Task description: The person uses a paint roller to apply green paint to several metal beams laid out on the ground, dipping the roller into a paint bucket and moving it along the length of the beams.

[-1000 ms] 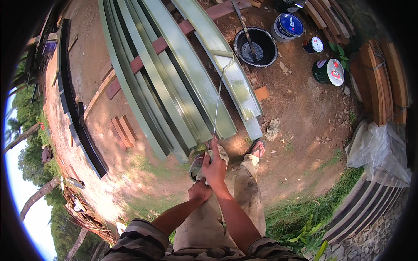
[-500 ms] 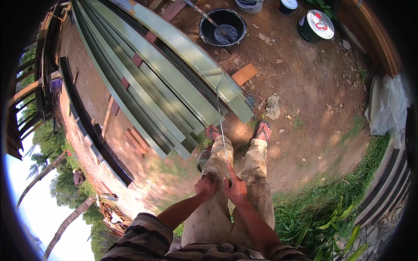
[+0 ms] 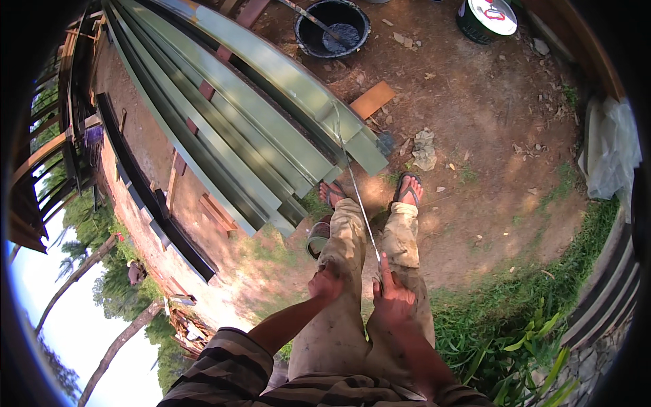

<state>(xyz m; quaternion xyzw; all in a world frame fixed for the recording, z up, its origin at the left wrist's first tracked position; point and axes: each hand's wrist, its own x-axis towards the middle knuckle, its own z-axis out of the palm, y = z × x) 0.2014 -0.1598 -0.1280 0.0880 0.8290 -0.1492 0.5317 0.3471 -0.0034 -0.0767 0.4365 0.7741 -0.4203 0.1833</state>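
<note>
Bare dirt yard, grass at the edge, and a stack of green-painted boards [image 3: 258,115] laid across red timbers. The right hand [image 3: 392,298] is curled round the end of a long thin rod [image 3: 356,183], its far tip resting on the nearest board. The left hand [image 3: 325,285] is a closed fist by the thigh; I can't tell if it holds anything. Boards look coated already, with the black bucket [image 3: 332,27] beyond

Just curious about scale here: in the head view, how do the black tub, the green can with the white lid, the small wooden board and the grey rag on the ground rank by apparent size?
1. Black tub
2. Green can, partly cut off by the frame
3. Wooden board and grey rag: too alike to rank
</note>
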